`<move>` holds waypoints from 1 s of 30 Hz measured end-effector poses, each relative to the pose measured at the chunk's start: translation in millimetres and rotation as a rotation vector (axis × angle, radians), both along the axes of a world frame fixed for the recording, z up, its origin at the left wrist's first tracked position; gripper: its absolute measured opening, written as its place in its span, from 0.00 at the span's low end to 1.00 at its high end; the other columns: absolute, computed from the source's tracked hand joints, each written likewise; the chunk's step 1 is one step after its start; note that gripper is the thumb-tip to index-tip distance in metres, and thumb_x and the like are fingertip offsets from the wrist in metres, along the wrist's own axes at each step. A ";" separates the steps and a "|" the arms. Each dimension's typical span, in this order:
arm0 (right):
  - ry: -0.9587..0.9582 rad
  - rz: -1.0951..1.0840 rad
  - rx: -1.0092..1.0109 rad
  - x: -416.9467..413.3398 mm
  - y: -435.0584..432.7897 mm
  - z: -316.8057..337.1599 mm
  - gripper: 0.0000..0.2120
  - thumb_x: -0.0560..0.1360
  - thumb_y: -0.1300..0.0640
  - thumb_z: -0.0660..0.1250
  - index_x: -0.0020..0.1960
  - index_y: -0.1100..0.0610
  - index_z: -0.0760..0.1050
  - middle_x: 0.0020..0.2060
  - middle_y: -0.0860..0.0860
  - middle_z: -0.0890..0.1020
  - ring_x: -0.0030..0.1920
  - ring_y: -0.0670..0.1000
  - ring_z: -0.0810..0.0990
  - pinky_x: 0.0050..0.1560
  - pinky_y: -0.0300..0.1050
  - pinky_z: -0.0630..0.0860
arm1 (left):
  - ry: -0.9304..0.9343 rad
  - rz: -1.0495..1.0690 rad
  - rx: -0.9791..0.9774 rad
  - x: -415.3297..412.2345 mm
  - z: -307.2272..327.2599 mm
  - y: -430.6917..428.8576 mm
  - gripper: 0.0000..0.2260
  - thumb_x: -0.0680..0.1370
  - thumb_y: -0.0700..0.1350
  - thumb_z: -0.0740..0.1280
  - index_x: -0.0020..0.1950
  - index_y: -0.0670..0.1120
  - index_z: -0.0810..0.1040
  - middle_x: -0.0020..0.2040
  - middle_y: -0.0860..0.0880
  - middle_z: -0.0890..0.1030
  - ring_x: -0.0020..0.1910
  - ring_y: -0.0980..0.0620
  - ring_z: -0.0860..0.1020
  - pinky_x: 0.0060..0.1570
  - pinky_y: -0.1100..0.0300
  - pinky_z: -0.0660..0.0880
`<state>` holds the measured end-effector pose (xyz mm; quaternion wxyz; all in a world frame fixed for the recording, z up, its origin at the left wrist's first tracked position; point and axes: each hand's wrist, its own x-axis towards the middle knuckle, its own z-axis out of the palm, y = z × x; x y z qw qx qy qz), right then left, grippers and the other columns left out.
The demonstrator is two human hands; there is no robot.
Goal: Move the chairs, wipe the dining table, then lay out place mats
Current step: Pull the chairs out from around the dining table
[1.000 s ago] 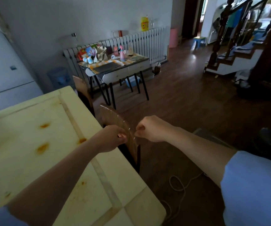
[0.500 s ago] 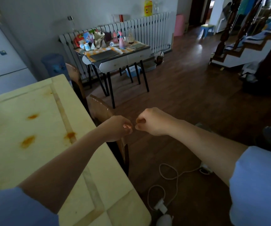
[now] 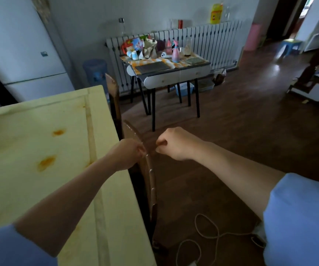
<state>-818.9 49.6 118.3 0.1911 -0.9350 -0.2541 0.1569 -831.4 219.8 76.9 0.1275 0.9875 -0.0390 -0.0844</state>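
Observation:
The pale yellow dining table [image 3: 39, 150] fills the left side and carries orange stains. A brown wooden chair [image 3: 151, 181] stands tight against its right edge, with the curved back rail seen almost edge-on. My left hand [image 3: 126, 155] grips the top of that rail from the table side. My right hand [image 3: 174, 144] is curled at the rail's other side, fingertips pinching its edge. A second brown chair [image 3: 112, 91] stands further along the same table edge. No cloth or place mats are in view.
A white cord [image 3: 208, 235] loops on the dark wood floor by my right side. Beyond stand a cluttered small table [image 3: 174, 77] on black legs, a radiator, a blue water bottle [image 3: 94, 72], a fridge [image 3: 20, 54] and stairs [image 3: 316, 73].
My hands have parted slightly along the chair's back rail. The chair back now appears more edge-on and nearer to me, and my view has shifted along the table.

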 end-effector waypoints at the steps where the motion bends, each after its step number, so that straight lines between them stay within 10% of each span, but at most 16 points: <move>1: -0.002 0.002 -0.004 7.5 -0.4 0.2 0.15 0.78 0.51 0.62 0.58 0.58 0.79 0.54 0.55 0.82 0.51 0.55 0.82 0.55 0.53 0.79 | 0.008 0.012 0.001 5.5 -3.4 -0.7 0.12 0.79 0.43 0.62 0.57 0.47 0.82 0.56 0.49 0.82 0.56 0.51 0.79 0.50 0.63 0.71; 30: -0.085 0.487 -0.012 107.1 -51.9 2.2 0.16 0.77 0.50 0.63 0.55 0.60 0.81 0.52 0.57 0.83 0.53 0.56 0.81 0.56 0.53 0.78 | 0.107 0.586 -0.016 16.9 6.6 -101.8 0.12 0.77 0.45 0.62 0.55 0.44 0.82 0.55 0.45 0.81 0.57 0.46 0.78 0.57 0.52 0.74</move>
